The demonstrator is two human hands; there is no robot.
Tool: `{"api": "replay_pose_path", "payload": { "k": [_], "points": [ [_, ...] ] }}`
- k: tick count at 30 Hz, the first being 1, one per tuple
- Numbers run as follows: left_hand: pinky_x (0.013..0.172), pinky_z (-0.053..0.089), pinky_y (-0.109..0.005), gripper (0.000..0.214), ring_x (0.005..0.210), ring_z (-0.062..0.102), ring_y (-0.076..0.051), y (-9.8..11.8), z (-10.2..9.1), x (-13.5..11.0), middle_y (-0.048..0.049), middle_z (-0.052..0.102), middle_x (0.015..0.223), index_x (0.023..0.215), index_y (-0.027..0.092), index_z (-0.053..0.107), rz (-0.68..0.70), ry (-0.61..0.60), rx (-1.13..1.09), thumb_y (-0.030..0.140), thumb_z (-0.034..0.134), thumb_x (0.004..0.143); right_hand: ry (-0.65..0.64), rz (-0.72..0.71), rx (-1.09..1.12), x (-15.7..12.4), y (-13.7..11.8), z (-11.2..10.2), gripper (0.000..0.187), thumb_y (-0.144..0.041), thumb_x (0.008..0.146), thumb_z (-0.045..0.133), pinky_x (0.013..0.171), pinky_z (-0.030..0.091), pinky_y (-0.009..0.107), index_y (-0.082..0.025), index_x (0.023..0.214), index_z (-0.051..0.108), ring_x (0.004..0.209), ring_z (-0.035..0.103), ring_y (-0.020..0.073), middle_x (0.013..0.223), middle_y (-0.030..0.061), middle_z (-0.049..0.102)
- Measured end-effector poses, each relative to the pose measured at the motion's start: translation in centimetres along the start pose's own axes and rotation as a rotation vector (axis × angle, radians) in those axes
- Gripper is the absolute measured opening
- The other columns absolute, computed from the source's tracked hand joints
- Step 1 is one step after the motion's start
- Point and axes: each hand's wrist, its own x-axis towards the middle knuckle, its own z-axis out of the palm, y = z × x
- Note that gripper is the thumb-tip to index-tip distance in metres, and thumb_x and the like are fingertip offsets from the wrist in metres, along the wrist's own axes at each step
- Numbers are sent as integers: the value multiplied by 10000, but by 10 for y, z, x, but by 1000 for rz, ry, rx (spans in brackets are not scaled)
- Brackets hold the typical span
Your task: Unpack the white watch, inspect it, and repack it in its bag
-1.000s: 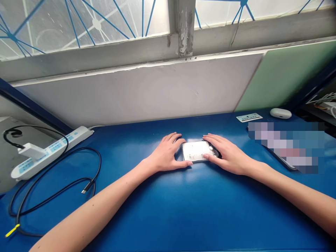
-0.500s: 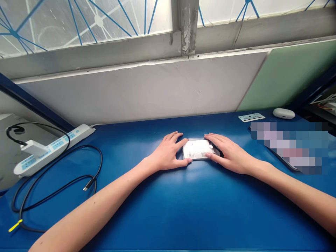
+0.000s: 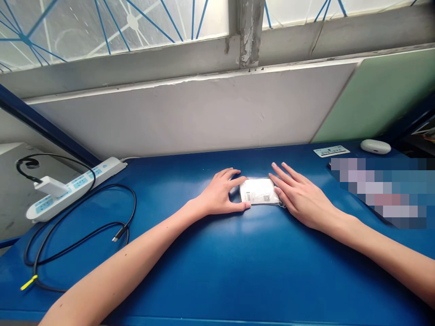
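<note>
A flat white packet in what looks like clear plastic wrap lies on the blue tabletop, with a barcode at its left and a square code at its right. At its left end, my left hand holds it between thumb and index finger at the near and far corners, other fingers resting curved on the table. My right hand lies over its right end with fingers stretched out, fingertips at the edge, gripping nothing. That end is partly covered, and something small and shiny shows beneath the hand.
To the left, a white power strip holds a plugged-in charger; its black cable loops over the table. At right are a card, a white earbud case and a blurred-out flat object.
My right hand has flattened, its thumb gone from the packet's top and its fingers straightened. More of the white face shows. My left hand keeps its place at the left end.
</note>
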Motion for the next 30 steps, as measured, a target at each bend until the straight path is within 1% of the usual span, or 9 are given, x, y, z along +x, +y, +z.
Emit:
{"api": "replay_pose_path", "payload": {
  "k": [2, 6, 9, 12, 17, 23, 26, 28, 30],
  "points": [
    [1145, 324, -560, 702, 1420, 360, -400, 0, 0, 0, -171, 476, 1479, 1329, 216, 600, 0, -1, -6, 534, 785, 732, 7, -25, -17, 0, -1, -1, 492, -304, 1034, 334, 1096, 461, 539, -65, 1425, 513, 1452, 353, 362, 1531, 137, 465],
    [1147, 321, -555, 706, 1424, 355, -393, 0, 0, 1, -174, 471, 1483, 1342, 214, 597, -6, -17, 1, 537, 777, 740, 20, -17, 47, -1, 1, 0, 469, -286, 1036, 326, 1054, 514, 481, -81, 1392, 552, 1385, 474, 317, 1427, 125, 592],
    [1153, 315, -549, 719, 1430, 348, -391, -1, 0, 1, -175, 463, 1490, 1350, 213, 595, -13, -24, 2, 540, 780, 737, 13, 3, 111, 0, 3, 3, 455, -287, 1037, 323, 1043, 527, 463, -108, 1369, 578, 1353, 519, 289, 1394, 115, 624],
    [1158, 307, -548, 734, 1435, 342, -390, -2, 0, 1, -179, 455, 1496, 1358, 209, 591, -12, -27, -9, 546, 783, 735, 8, 33, 165, 1, 4, 5, 446, -289, 1035, 329, 1046, 526, 467, -130, 1361, 589, 1362, 509, 283, 1398, 107, 621],
    [1157, 313, -550, 721, 1428, 353, -395, -2, 0, 1, -175, 466, 1488, 1346, 211, 602, -8, -14, -24, 529, 795, 729, 15, 38, 217, 1, 4, 6, 448, -278, 1028, 330, 1067, 505, 481, -121, 1346, 605, 1364, 506, 283, 1395, 128, 619],
    [1147, 317, -569, 700, 1430, 345, -404, -1, 0, 0, -156, 473, 1488, 1331, 242, 608, -12, -12, -42, 542, 791, 726, 26, 69, 261, 2, 4, 5, 424, -281, 1009, 371, 1058, 514, 484, -215, 1342, 625, 1338, 534, 277, 1379, 82, 635],
    [1149, 316, -562, 706, 1431, 347, -395, -1, 0, 0, -154, 473, 1488, 1337, 244, 606, -15, -15, -46, 550, 790, 727, 17, 82, 271, 2, 4, 4, 428, -287, 1009, 367, 1065, 506, 490, -216, 1340, 628, 1327, 546, 279, 1384, 83, 631],
    [1154, 314, -551, 715, 1430, 352, -381, -1, -1, 1, -155, 472, 1488, 1342, 243, 604, -16, -21, -40, 555, 791, 726, 1, 99, 287, 2, 4, 4, 433, -295, 1011, 361, 1066, 506, 494, -219, 1351, 619, 1339, 532, 281, 1397, 76, 620],
    [1156, 314, -543, 722, 1429, 356, -372, -1, -1, 1, -157, 471, 1486, 1343, 240, 605, -16, -23, -34, 554, 795, 721, -11, 107, 306, 2, 4, 4, 435, -298, 1013, 360, 1080, 492, 508, -223, 1359, 612, 1374, 490, 286, 1403, 66, 616]
  ]
}}
